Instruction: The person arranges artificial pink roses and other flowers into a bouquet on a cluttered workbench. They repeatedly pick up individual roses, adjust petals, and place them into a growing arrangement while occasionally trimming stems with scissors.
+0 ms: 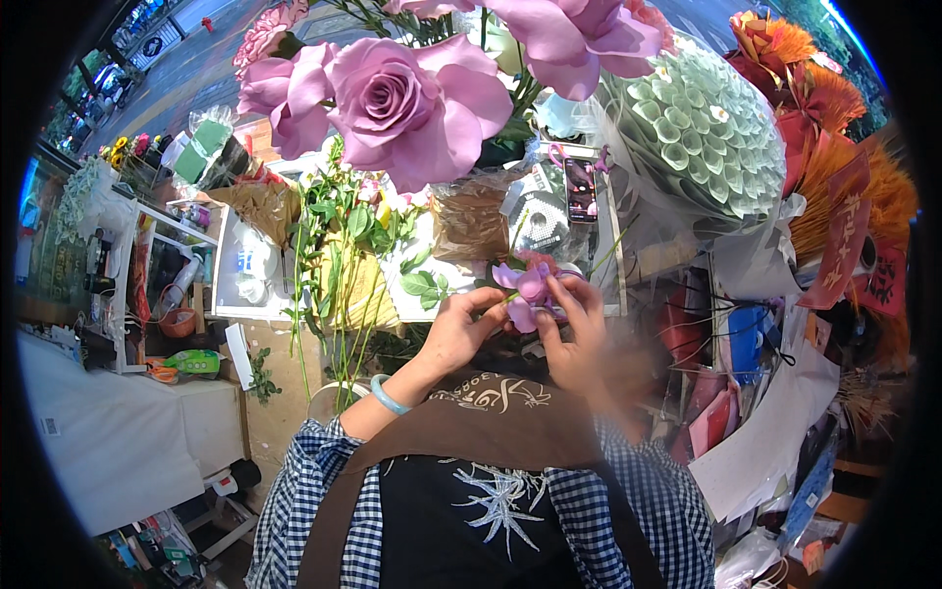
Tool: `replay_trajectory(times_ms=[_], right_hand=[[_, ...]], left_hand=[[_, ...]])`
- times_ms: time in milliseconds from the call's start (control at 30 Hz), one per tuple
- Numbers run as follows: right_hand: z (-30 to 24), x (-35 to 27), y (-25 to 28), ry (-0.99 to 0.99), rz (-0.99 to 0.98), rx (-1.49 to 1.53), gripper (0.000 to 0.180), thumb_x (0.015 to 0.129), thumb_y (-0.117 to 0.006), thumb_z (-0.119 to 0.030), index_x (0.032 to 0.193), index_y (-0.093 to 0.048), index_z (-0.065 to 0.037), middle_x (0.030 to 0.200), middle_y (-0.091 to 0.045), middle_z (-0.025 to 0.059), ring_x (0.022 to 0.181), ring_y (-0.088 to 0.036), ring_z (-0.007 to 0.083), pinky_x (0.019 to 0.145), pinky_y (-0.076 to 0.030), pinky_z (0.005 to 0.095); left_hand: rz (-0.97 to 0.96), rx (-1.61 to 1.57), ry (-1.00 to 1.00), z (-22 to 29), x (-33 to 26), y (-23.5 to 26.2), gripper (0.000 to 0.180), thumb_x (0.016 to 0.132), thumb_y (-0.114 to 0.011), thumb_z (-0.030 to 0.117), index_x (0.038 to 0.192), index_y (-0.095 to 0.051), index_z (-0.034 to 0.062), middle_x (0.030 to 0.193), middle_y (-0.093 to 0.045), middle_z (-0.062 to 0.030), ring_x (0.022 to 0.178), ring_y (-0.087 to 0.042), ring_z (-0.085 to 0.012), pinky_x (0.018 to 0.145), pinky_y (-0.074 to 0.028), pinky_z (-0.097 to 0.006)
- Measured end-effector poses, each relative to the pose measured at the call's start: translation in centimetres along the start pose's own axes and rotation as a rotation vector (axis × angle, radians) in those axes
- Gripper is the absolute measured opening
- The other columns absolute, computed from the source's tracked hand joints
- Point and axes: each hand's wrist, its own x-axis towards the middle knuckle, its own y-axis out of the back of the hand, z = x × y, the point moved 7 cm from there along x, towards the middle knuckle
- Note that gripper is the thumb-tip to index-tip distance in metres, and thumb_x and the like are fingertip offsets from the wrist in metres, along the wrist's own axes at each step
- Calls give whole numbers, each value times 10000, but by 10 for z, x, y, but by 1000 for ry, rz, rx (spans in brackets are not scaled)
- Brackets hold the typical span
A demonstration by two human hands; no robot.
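Close in front of my chest, both hands meet at a small purple rose. My left hand, with a pale blue bangle on its wrist, pinches the flower from the left at its base. The fingers of my right hand are closed on a petal at the flower's right side. A bit of pinkish bloom shows just behind the rose, and a thin green stem runs off toward the upper right. Part of my right hand and wrist is smeared by motion.
Large purple roses rise close at the top. Long green stems lie on the white table, beside brown wrapping and a phone. A pale green bouquet stands right; green-handled scissors lie left.
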Motion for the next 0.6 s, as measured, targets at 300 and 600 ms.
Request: replay_trajectory(times_ms=[300, 600], right_hand=[[44, -7, -11, -415, 47, 675, 186, 855, -661, -66, 1006, -591, 15, 1076, -541, 73, 909, -570, 116, 793, -481, 266], [29, 3, 3, -269, -37, 261, 188, 825, -682, -61, 979, -607, 18, 1070, -520, 73, 810, -567, 117, 733, -475, 249]], left_hand=[[-33, -3, -7, -2, 1, -4, 162, 922, -556, 47, 1058, -632, 2, 750, -627, 15, 603, -473, -30, 539, -377, -193], [-21, 23, -38, -2, 2, -3, 159, 925, -550, 48, 1053, -629, -5, 755, -640, 1, 588, -458, -30, 535, -374, -193]])
